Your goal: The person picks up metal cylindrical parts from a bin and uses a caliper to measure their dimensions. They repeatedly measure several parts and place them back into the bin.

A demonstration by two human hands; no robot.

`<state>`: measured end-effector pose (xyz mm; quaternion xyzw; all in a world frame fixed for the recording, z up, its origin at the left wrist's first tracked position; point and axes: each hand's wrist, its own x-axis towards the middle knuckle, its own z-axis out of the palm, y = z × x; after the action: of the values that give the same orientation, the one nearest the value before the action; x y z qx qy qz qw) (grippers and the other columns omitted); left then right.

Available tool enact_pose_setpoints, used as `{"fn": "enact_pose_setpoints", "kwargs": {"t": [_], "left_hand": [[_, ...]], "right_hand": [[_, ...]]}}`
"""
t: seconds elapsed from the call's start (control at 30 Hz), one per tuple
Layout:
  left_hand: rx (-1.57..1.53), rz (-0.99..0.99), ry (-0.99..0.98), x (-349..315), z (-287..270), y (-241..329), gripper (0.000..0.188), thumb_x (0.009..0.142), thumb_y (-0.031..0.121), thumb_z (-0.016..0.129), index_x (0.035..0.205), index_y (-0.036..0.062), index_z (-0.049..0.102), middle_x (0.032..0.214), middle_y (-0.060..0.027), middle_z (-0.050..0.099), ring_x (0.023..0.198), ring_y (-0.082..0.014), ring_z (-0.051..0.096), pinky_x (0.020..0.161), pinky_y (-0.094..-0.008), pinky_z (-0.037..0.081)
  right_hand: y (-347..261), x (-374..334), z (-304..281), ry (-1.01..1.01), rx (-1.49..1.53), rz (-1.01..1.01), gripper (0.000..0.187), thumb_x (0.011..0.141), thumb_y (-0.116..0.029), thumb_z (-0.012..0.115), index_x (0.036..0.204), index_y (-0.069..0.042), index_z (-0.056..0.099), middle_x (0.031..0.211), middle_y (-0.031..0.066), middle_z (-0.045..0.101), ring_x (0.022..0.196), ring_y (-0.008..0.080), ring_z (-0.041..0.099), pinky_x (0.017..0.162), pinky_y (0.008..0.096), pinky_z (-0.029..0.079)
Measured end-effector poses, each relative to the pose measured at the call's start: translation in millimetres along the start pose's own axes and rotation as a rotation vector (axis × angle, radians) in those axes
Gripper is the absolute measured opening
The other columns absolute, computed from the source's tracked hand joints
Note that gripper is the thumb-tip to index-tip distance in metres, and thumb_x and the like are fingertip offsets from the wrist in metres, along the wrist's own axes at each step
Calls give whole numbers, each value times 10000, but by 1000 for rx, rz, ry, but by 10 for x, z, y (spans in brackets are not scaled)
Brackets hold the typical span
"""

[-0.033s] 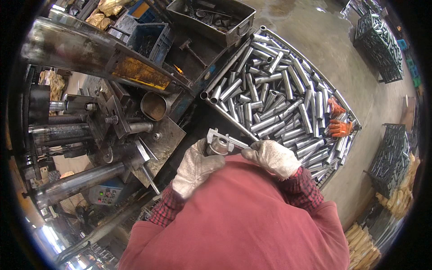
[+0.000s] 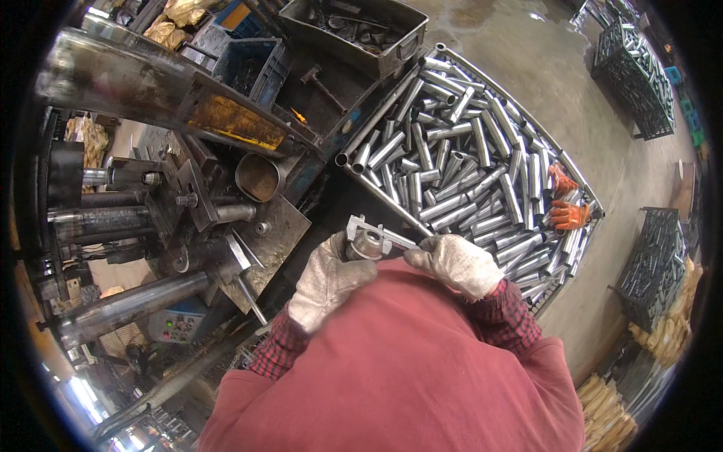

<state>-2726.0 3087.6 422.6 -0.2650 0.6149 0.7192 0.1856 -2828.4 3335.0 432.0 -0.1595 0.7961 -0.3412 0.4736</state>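
Close to my chest, my left hand [image 2: 325,280], in a pale work glove, is closed round a short metal tube [image 2: 368,242] with its open end facing up. My right hand [image 2: 457,265], gloved alike, is closed on a caliper [image 2: 399,239]. The caliper's jaws lie at the tube's mouth; whether they touch both sides I cannot tell. Most of the tube's body is hidden by my left glove. Beyond my hands stands a large crate [image 2: 392,197] heaped with cut steel tubes [image 2: 452,162].
To the left is a machine with thick cylinders [image 2: 135,305] and a metal plate [image 2: 282,230] bearing a cup-like container [image 2: 258,178]. A hammer [image 2: 324,89] lies beyond, near a grey bin [image 2: 358,45]. Orange gloves [image 2: 568,215] rest on the crate's right side. More filled crates [image 2: 633,79] stand farther right.
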Motion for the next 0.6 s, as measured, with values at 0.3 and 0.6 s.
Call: {"fn": "enact_pose_setpoints", "kwargs": {"t": [0.3,0.6], "left_hand": [[-120,12,4,-4,38,-12,451,984,122,771,1403,1,655,1180,-31,751,1028,-106,688,928,-297,583],[694,185,46,57,-16,-57,481,938,282,845,1261,-33,678,1103,-215,779,1014,-365,771,856,-444,598]], "right_hand": [[131,119,137,164,-163,-63,532,1033,-538,737,1168,-33,838,762,173,752,691,258,745,678,411,585],[130,99,165,298,-198,69,641,995,-639,760,1126,-15,823,946,260,804,936,435,805,859,518,622]]}}
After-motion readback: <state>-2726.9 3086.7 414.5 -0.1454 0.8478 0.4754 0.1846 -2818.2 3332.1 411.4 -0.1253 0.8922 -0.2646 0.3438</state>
